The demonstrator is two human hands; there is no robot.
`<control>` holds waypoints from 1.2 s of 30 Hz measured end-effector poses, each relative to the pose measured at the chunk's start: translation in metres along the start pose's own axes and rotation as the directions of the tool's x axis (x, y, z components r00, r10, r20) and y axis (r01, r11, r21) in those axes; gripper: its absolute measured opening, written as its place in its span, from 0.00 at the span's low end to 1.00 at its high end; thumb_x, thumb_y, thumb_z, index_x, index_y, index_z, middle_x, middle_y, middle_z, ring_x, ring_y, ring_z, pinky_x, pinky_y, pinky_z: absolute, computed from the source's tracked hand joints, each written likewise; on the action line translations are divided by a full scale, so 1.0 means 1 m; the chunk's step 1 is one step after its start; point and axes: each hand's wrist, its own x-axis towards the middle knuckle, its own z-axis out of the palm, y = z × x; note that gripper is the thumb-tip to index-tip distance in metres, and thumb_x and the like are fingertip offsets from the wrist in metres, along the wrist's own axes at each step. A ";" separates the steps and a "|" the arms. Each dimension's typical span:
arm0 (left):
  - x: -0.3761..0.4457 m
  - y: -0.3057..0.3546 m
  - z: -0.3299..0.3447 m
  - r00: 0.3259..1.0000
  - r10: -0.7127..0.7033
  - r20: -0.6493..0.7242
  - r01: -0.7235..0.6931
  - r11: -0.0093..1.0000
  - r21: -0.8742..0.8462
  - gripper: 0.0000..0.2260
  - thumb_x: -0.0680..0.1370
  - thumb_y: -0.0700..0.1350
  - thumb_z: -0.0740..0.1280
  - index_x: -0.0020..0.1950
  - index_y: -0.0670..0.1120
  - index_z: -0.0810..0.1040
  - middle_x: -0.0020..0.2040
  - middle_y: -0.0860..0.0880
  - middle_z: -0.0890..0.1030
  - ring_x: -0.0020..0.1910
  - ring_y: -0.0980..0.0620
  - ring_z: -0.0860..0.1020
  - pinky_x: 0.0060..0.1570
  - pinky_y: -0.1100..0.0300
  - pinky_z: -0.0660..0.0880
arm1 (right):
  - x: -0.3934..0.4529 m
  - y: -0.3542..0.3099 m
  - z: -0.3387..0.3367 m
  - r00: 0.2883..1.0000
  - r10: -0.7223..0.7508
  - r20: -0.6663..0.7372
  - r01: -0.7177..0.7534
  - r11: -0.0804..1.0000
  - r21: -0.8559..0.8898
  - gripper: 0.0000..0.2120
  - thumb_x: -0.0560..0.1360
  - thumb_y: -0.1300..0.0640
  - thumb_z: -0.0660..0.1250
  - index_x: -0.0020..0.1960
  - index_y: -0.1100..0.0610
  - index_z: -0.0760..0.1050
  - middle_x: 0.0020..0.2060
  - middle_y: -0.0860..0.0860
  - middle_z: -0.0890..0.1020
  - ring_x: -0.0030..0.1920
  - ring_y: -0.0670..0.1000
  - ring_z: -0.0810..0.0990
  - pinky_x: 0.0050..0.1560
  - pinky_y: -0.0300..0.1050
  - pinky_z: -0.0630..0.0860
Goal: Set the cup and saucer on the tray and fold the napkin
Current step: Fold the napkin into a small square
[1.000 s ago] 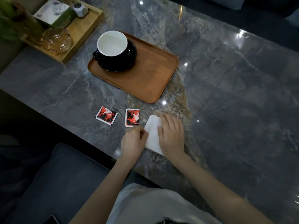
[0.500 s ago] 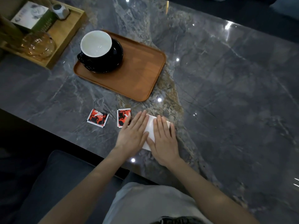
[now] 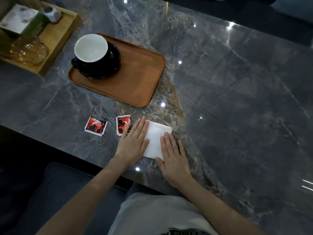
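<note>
The head view shows one brown tray [image 3: 135, 85] holding one saucer [image 3: 112, 65] with one cup [image 3: 91, 48] on it. One folded napkin [image 3: 155, 139] lies on the table [image 3: 237, 99] beside two red packets [image 3: 95, 126], pressed flat by the left hand [image 3: 133, 141] and right hand [image 3: 174, 160], fingers straight.

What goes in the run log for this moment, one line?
black cup with white inside on black saucer on brown wooden tray | left hand, right hand flat, pressing folded white napkin | fold underway
</note>
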 end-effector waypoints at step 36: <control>-0.022 0.047 0.008 0.966 -0.202 -0.159 0.141 0.933 -0.330 0.23 0.73 0.34 0.63 0.67 0.37 0.63 0.66 0.32 0.70 0.63 0.34 0.72 0.57 0.38 0.72 | 0.101 0.013 -0.085 0.881 -0.141 0.451 -0.060 0.913 0.404 0.12 0.72 0.55 0.65 0.35 0.59 0.67 0.35 0.54 0.71 0.40 0.55 0.72 0.29 0.43 0.60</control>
